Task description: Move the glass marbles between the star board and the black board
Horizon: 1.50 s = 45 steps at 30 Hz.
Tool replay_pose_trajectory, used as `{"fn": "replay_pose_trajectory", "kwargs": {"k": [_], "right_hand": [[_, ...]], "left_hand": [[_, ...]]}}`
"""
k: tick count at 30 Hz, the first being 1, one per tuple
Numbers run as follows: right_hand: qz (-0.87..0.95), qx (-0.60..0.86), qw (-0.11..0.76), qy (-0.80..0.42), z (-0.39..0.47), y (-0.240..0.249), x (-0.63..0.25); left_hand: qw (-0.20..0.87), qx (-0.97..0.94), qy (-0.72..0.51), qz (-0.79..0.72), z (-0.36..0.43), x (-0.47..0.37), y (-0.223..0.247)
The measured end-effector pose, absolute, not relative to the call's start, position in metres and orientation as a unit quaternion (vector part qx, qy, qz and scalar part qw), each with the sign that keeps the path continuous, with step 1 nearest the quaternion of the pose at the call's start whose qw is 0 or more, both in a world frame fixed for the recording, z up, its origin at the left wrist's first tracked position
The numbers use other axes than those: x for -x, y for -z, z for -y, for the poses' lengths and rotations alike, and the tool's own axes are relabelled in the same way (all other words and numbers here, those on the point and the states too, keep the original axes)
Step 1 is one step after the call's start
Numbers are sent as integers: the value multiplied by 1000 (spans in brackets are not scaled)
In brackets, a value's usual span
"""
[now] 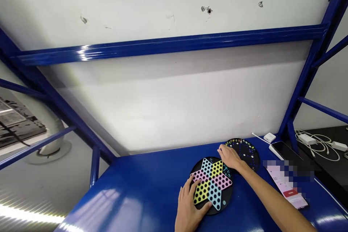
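A round black Chinese checkers board lies on the blue table, its star coloured in pink, yellow and light blue. My left hand rests on the board's left and lower edge, fingers spread. Small teal marbles sit in the board's upper right rim. Behind it to the right is a second round black tray, with marbles of several colours around its edge. My right hand is between the two, over the tray's left side, fingers curled together; anything in them is hidden.
Right of the trays lie a phone with a lit, partly blurred screen, a dark-screened phone and a white charger. White cables cover a black surface. A blue metal frame stands along the white wall.
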State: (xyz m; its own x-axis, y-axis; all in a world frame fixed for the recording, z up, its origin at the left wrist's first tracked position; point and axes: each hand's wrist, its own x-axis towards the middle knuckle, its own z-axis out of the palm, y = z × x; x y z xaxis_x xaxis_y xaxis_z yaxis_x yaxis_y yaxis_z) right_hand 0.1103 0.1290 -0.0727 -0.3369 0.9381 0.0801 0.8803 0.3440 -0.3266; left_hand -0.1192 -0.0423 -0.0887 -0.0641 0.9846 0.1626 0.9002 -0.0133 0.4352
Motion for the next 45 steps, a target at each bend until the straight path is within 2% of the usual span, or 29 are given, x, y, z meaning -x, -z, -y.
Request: {"fn": "replay_pose_trajectory", "kwargs": {"k": [7,14,20,23,27,30,37,45], "right_hand": [[838,520,122,-114,-102,73,-67],[835,521,153,-89,-99,78,-54],[800,551,230,-63,-102,84,-88],[746,637,196,2,-115,83,-142],[677,726,95,71,-128,86,-213],[679,728,73,58,-129,93,-236],[691,718,81,-5,-125,100,-240],[763,616,171,-94,-114,74,-192]], "left_hand": [[144,-686,-209,-682,41,121,88],[117,-689,-217,-682,39,122,90],[127,-689,-210,-682,39,122,89],[133,-688,-209,-682,39,121,89],[135,-687,-213,-681,39,121,91],[134,-689,-222,-677,39,121,93],[141,-689,-226,-674,41,119,90],[144,-691,-224,-672,40,120,91]]}}
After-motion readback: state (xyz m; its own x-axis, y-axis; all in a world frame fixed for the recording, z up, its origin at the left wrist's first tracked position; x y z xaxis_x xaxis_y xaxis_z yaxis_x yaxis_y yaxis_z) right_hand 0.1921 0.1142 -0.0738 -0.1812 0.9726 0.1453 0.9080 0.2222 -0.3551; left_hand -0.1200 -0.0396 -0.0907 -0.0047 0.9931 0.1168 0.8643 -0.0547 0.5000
